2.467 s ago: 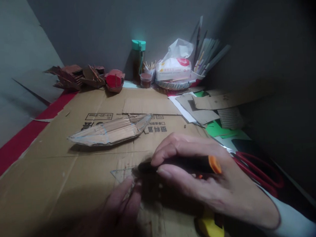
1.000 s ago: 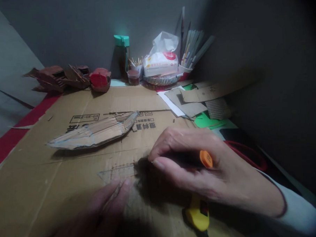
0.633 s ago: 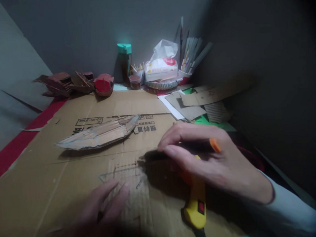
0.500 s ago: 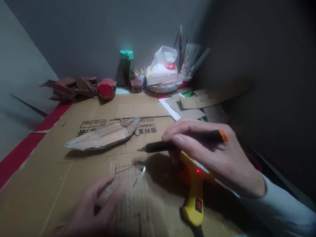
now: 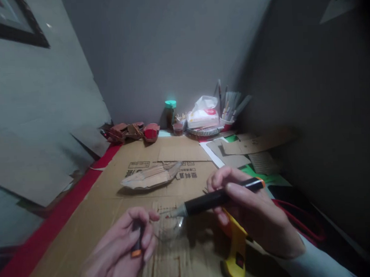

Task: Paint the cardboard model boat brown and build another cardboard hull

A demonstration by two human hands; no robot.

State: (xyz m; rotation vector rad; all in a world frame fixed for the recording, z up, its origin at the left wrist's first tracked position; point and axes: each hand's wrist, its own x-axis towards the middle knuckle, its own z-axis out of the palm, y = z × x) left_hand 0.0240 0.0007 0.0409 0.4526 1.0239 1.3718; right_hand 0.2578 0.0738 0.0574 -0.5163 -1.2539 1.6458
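My right hand [image 5: 252,209] grips a black marker [image 5: 206,201] with an orange rear end, its pale tip pointing left. In the curled fingers of my left hand [image 5: 122,247] is a short black marker cap [image 5: 137,240] with an orange end. The marker's tip is near the left fingertips; whether they touch I cannot tell. Below both hands lies a flat cardboard sheet [image 5: 114,211] with brown marks. Under my right hand rests a yellow glue gun [image 5: 236,261], partly hidden. A boat-shaped cardboard piece [image 5: 150,177] lies on the sheet beyond the hands.
At the back stand a bottle with a green lid [image 5: 170,110], a tissue pack [image 5: 203,115] and a cup of glue sticks [image 5: 228,120]. Reddish cardboard pieces [image 5: 120,133] sit back left. Cardboard scraps [image 5: 249,146] lie on the right. Walls close in the back and right.
The view has tilted up and shifted left. My left hand has come up from the sheet and now shows the cap in its fingers. The marker's tip is nearer to that hand.
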